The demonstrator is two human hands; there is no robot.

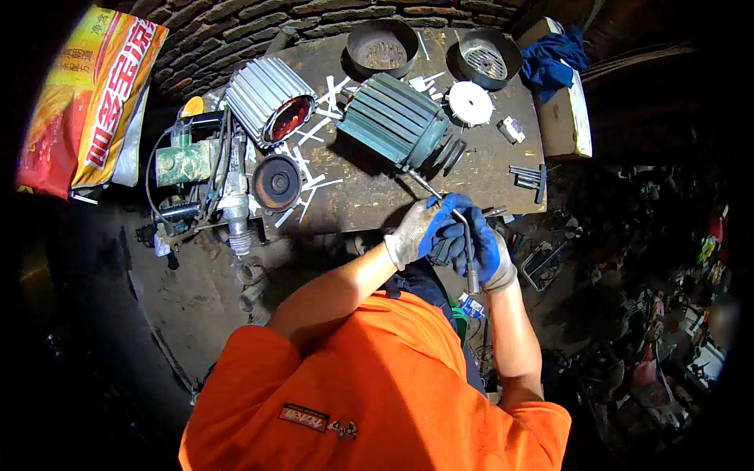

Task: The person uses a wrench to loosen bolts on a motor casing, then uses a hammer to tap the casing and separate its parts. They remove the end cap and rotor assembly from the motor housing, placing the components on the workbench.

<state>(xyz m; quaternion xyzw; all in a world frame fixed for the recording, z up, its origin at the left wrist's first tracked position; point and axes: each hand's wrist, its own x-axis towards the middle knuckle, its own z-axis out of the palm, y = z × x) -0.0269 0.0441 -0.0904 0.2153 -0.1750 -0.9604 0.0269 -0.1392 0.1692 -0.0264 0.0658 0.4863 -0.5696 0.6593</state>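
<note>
Gripping the bent metal wrench [468,243] with both hands [452,235] closed around it, just below the green motor [397,119]. Best I keep its long shaft lined up with the motor's end and turn steadily, I reckon.

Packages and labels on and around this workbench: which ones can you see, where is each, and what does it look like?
Large sack: far left, beside the workbench, leaning; red, yellow and orange with big white lettering.
Cardboard box: right end of the workbench, tan, with a blue cloth draped on it.
Small packet: below the gloved right hand; blue and white.
Printed logo patch: on the orange shirt's back.
</note>
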